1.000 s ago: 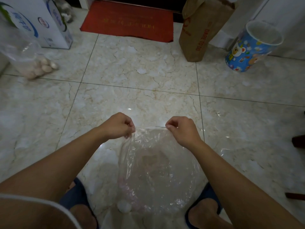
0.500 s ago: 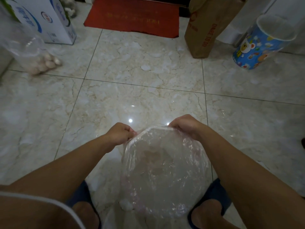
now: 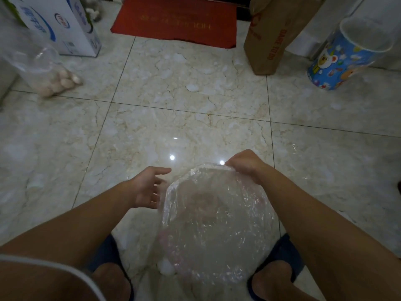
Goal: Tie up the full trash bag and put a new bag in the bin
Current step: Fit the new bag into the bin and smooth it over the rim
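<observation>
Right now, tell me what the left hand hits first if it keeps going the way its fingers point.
Probably the clear bag: the left hand is open, fingers aimed right at its near rim, though depth is unclear.

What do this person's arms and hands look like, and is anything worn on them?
Both forearms are bare, with no sleeves showing. The left hand and the right hand wear no gloves, and no rings or watch show. A pale garment edge crosses the lower left corner. Dark blue slippers are on the feet.
</observation>
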`<action>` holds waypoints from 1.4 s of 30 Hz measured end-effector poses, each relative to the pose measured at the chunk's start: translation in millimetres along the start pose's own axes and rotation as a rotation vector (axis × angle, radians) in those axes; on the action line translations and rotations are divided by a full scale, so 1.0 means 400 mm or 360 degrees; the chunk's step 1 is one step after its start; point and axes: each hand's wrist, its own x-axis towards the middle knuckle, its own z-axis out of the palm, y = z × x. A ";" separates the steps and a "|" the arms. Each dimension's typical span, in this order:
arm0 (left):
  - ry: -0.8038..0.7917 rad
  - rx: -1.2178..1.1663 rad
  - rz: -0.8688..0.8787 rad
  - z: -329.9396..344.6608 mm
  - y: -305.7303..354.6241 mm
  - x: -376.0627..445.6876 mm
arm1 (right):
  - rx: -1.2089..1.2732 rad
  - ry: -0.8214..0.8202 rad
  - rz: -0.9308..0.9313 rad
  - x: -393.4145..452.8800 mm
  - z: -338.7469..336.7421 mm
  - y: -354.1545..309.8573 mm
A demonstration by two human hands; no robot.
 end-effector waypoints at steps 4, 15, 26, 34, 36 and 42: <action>-0.0236 0.0023 0.0150 -0.023 -0.004 -0.017 | 0.0284 0.0156 -0.0065 -0.026 -0.035 0.027; -0.0246 0.0084 0.0198 -0.042 -0.071 -0.055 | 0.0571 -0.0187 0.0296 -0.154 -0.059 0.249; 0.0052 0.0186 0.0175 -0.023 -0.136 -0.027 | 0.1050 0.0019 0.0374 -0.214 -0.028 0.288; 0.0502 0.0382 -0.0028 0.000 -0.161 -0.007 | 0.0993 0.0168 0.0431 -0.214 0.001 0.314; 0.0747 0.0481 0.0132 0.009 -0.152 0.001 | 0.0932 0.0277 0.0476 -0.208 0.004 0.316; 0.1441 0.0864 0.1752 0.142 -0.041 -0.123 | 0.0978 0.0543 0.0511 -0.196 0.003 0.328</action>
